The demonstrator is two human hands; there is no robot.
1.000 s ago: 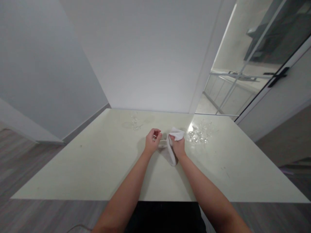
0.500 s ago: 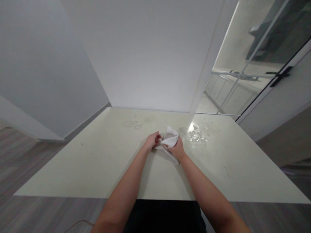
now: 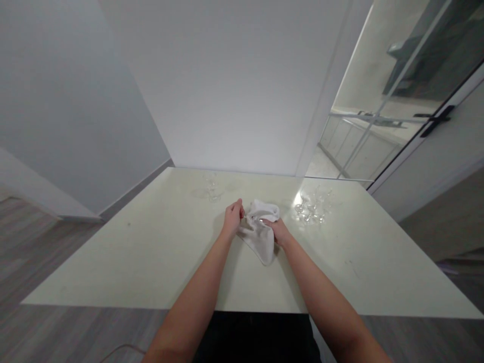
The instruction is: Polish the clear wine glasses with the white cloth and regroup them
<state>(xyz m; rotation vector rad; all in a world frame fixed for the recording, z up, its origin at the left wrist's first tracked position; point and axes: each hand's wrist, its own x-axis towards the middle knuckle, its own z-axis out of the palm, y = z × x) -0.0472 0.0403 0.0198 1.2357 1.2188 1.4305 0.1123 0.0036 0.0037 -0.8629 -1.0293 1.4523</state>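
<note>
At the middle of the table, my right hand [image 3: 278,231] is wrapped in and around a white cloth [image 3: 262,244], its thumb lying over the folds. My left hand [image 3: 234,216] is closed just left of the cloth, fingers pinched on a small clear glass that is mostly hidden by the cloth and fingers. Part of the cloth hangs down toward me below the hands. To the right, several clear stemmed glasses [image 3: 312,207] are grouped close together. A single clear glass [image 3: 212,187] stands at the back left.
The pale table [image 3: 151,262] has its back edge against a white wall [image 3: 234,101]. Beyond its right side are a glass-paned partition and a door with a black handle [image 3: 436,121]. A cable [image 3: 123,347] lies on the wood-look floor at the lower left.
The cloth has unfolded and now hangs lower toward me, covering more of the glass. My left hand has turned and shifted slightly up and left; the standing glasses have stayed put.
</note>
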